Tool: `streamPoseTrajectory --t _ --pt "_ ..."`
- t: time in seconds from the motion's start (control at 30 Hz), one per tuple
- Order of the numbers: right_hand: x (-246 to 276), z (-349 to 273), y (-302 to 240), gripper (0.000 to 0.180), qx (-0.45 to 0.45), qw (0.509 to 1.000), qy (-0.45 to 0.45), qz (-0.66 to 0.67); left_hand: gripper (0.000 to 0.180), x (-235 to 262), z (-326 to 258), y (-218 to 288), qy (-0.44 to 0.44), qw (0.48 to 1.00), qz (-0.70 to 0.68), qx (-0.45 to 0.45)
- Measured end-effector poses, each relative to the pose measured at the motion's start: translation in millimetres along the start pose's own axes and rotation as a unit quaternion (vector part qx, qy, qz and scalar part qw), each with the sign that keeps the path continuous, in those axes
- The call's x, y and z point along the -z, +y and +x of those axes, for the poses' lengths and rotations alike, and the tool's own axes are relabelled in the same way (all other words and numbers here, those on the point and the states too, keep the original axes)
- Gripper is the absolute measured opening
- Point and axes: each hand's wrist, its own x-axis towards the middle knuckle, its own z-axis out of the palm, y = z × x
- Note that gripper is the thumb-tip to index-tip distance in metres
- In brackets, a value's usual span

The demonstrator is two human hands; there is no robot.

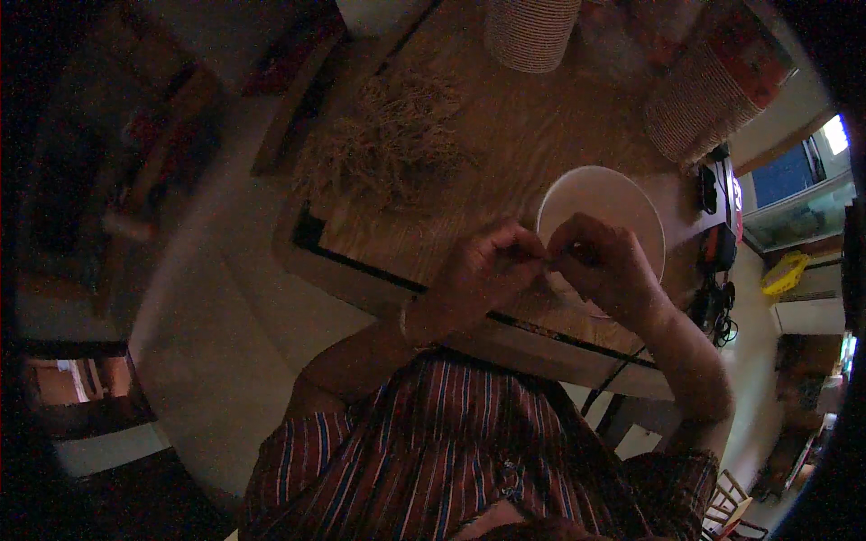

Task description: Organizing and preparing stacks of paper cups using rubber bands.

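My left hand (487,270) and my right hand (613,266) meet at the fingertips, above the near left part of a white round tub (645,212). Both are closed in a pinch. Whatever lies between the fingers is too small and dark to make out. The tub stands on a wooden table (505,135) near its front edge, and my right hand hides part of its inside. To the left of the hands, a loose tangled heap of thin brown dried stems or roots (388,135) covers the tabletop.
A cord-ribbed cylinder (532,36) stands at the back. Another ribbed container (704,104) leans at the back right. Dark devices with cables (719,311) line the right edge. A yellow item (785,273) is farther right. The table's dark-trimmed front edge runs beneath my forearms.
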Motion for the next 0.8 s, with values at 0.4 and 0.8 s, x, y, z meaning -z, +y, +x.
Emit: streamPoseTrajectory --t 0.4,0.8 --pt "-1 -14 6 0.008 0.021 0.996 0.055 -0.068 0.018 0 1 -6 -0.004 0.992 -0.091 0.091" --pt "-11 -25 -1 0.01 0.082 0.988 0.095 -0.093 0.019 -8 -4 -5 -0.012 0.983 -0.157 0.093"
